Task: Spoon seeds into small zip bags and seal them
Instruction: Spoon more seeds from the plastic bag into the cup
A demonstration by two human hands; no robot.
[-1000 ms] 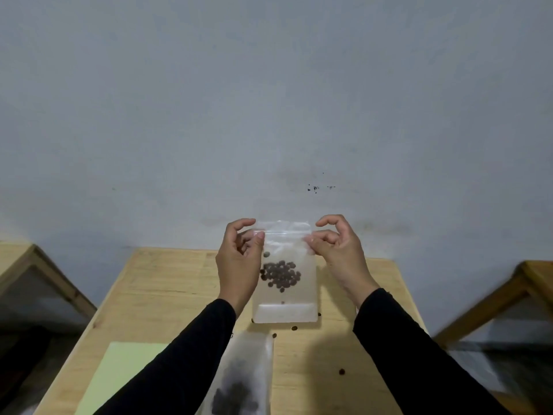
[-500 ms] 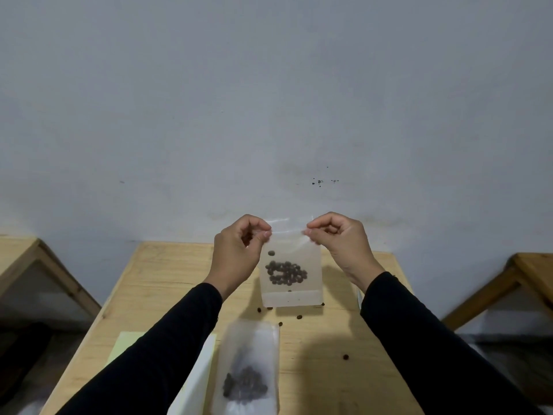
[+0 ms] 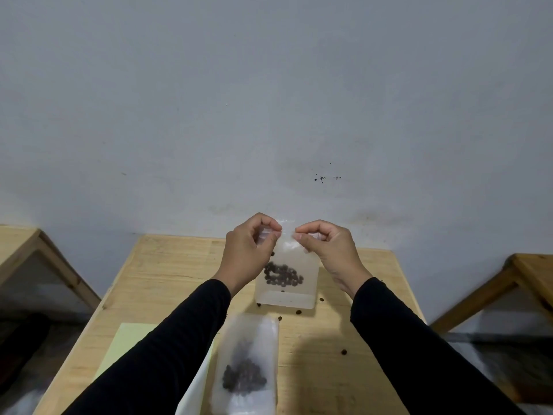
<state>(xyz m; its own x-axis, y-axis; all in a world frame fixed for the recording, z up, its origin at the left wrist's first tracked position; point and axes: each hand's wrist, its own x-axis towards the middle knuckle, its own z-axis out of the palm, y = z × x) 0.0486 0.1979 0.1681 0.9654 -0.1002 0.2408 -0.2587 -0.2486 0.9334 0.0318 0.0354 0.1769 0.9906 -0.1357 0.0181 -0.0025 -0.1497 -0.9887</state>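
Head view. A small frosted bag (image 3: 287, 274) is held upright above the far half of a wooden table (image 3: 167, 277), its top strip pinched from both sides. The left hand (image 3: 250, 253) is curled on the top left corner, thumb and fingers clamped on the plastic. The right hand (image 3: 329, 250) is curled on the top right corner in the same pinch. The two sets of fingertips are set close together at the strip, not touching. A cluster of dark seeds (image 3: 283, 275) is seen through the bag's lower half. A second bag (image 3: 247, 363) is laid flat on the near table, a heap of seeds held in it. Loose seeds (image 3: 344, 351) are scattered on the wood near both bags. A pale green sheet (image 3: 125, 342) is laid at the near left, partly covered by the left sleeve (image 3: 167, 348). Whether the held bag's strip is closed cannot be told.
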